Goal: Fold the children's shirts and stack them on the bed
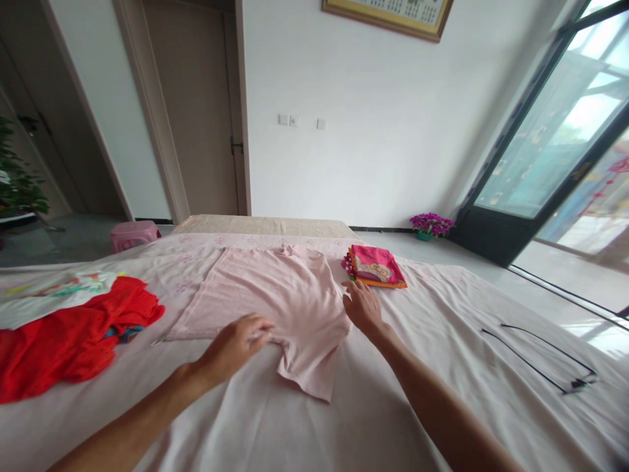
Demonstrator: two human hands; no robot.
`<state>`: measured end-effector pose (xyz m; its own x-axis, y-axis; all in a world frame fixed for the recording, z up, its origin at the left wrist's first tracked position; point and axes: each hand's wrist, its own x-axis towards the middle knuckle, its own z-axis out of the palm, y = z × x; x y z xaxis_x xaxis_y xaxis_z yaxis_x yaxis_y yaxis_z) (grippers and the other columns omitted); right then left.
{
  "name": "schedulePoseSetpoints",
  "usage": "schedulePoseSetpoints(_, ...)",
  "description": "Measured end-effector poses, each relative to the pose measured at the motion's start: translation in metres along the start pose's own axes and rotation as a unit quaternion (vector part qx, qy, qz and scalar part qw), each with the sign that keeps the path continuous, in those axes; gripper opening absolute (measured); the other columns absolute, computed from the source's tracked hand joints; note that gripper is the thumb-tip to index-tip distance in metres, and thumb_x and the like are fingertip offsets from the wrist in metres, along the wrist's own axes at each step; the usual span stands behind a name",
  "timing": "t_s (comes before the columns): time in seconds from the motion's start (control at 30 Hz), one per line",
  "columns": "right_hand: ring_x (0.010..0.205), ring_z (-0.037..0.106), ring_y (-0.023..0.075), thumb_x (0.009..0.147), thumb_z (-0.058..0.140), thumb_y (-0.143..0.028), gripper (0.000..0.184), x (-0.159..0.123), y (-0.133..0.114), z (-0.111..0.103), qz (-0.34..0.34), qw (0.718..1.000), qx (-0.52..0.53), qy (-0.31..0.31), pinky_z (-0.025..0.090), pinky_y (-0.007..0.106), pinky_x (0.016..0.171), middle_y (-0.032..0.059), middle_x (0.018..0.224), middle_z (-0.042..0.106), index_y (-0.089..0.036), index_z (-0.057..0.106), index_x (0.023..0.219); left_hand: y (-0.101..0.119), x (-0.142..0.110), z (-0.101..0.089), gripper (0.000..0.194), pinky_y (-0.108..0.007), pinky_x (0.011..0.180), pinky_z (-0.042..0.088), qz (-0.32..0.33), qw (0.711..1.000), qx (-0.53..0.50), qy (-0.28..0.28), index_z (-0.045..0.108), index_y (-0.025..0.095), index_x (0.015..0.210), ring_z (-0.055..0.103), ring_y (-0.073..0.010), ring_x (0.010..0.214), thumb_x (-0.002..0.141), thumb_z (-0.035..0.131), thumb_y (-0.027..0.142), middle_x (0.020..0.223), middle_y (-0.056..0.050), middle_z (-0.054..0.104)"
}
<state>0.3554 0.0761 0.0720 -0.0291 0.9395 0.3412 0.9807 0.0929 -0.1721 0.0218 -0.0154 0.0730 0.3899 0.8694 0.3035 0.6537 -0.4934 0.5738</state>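
A pale pink short-sleeved shirt lies spread on a light, wrinkled sheet, its hem toward the left and its near sleeve angled toward the viewer. The left hand is over the shirt's near edge, fingers parted and loosely curved, gripping nothing visible. The right hand is by the shirt's right edge, its fingers bent but open and empty. The left hand is slightly blurred, so whether its fingertips brush the cloth is hard to tell.

Just beyond the right hand sits a folded bright pink cloth with orange edging and a cartoon print. It is so close that a sideways sweep of that hand could knock its folds askew. The shirt's thin fabric could bunch or crease if one side were pulled alone, and the near sleeve already shows rumples.

Farther left, a crumpled red garment lies against a white printed one. Dark-framed glasses rest at the far right, where a dragged sheet could shift them.
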Motion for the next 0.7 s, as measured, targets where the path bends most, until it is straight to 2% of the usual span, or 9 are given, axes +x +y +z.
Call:
schedulePoseSetpoints(0.07,0.103,0.060,0.0214,0.088,0.049,-0.021,0.035,-0.007,0.000,-0.006,0.017,0.999,0.016,-0.022,0.040,0.029,0.075,0.0078,0.121,0.063,-0.023,0.058,0.122,-0.042,-0.006,-0.023,0.031,-0.038,0.099,0.045,-0.094,0.984,0.136,0.073,0.066,0.020,0.112,0.061,-0.0232,0.110,0.088,0.049,0.028,0.114,-0.010,0.067)
schedulePoseSetpoints(0.13,0.096,0.061,0.0207,0.088,0.048,-0.019,0.033,-0.017,0.005,-0.011,0.040,0.998,0.018,-0.035,0.038,0.028,0.068,0.0085,0.119,0.063,-0.022,0.059,0.119,-0.085,-0.020,-0.045,0.037,-0.045,0.097,0.044,-0.214,0.933,0.273,0.095,0.064,0.017,0.115,0.060,-0.0290,0.108,0.088,0.047,0.035,0.114,-0.015,0.064)
schedulePoseSetpoints(0.17,0.092,0.061,0.0199,0.087,0.046,-0.017,0.032,-0.023,0.009,-0.012,0.038,0.999,0.018,-0.035,0.037,0.028,0.066,0.0081,0.116,0.063,-0.022,0.059,0.116,-0.103,-0.029,-0.054,0.042,-0.046,0.093,0.046,-0.259,0.911,0.310,0.082,0.063,0.015,0.118,0.061,-0.0316,0.106,0.088,0.045,0.039,0.112,-0.016,0.063)
schedulePoseSetpoints(0.23,0.084,0.061,0.0175,0.086,0.045,-0.013,0.029,-0.035,0.014,-0.014,-0.007,0.998,0.033,-0.043,0.036,0.027,0.064,0.0057,0.107,0.064,-0.022,0.061,0.108,-0.131,-0.044,-0.066,0.048,-0.044,0.088,0.047,-0.288,0.897,0.331,0.061,0.060,0.013,0.122,0.062,-0.0334,0.103,0.088,0.043,0.042,0.107,-0.018,0.063)
schedulePoseSetpoints(0.27,0.081,0.060,0.0164,0.084,0.045,-0.012,0.027,-0.041,0.015,-0.015,-0.048,0.996,0.049,-0.057,0.037,0.026,0.065,0.0042,0.102,0.064,-0.022,0.062,0.102,-0.139,-0.050,-0.068,0.049,-0.042,0.087,0.048,-0.290,0.901,0.317,0.056,0.059,0.013,0.123,0.063,-0.0324,0.102,0.087,0.043,0.041,0.106,-0.017,0.063)
schedulePoseSetpoints(0.33,0.083,0.059,0.0162,0.079,0.047,-0.008,0.026,-0.050,0.015,-0.015,-0.142,0.981,0.086,-0.098,0.039,0.025,0.070,0.0026,0.096,0.064,-0.022,0.063,0.094,-0.149,-0.055,-0.069,0.045,-0.036,0.088,0.048,-0.284,0.920,0.263,0.058,0.057,0.013,0.124,0.064,-0.0273,0.100,0.086,0.042,0.033,0.102,-0.014,0.065)
schedulePoseSetpoints(0.43,0.095,0.057,0.0186,0.069,0.048,-0.001,0.039,-0.056,0.012,-0.016,-0.246,0.954,0.114,-0.126,0.041,0.027,0.082,0.0032,0.099,0.065,-0.022,0.065,0.096,-0.153,-0.056,-0.068,0.043,-0.029,0.086,0.049,-0.288,0.935,0.194,0.067,0.058,0.015,0.118,0.066,-0.0214,0.094,0.079,0.044,0.022,0.096,-0.008,0.066)
schedulePoseSetpoints(0.5,0.098,0.056,0.0194,0.066,0.046,0.001,0.045,-0.055,0.010,-0.016,-0.271,0.948,0.111,-0.126,0.041,0.029,0.086,0.0038,0.100,0.065,-0.022,0.066,0.099,-0.157,-0.060,-0.069,0.042,-0.028,0.084,0.050,-0.282,0.940,0.176,0.078,0.059,0.015,0.114,0.067,-0.0207,0.090,0.075,0.046,0.020,0.092,-0.007,0.066)
schedulePoseSetpoints(0.7,0.086,0.057,0.0179,0.067,0.044,0.001,0.033,-0.049,0.014,-0.022,-0.272,0.949,0.055,-0.146,0.041,0.027,0.074,0.0040,0.088,0.063,-0.020,0.063,0.083,-0.168,-0.097,-0.071,0.031,-0.027,0.083,0.052,-0.227,0.958,0.145,0.095,0.063,0.019,0.097,0.067,-0.0192,0.087,0.070,0.048,0.021,0.088,-0.005,0.066)
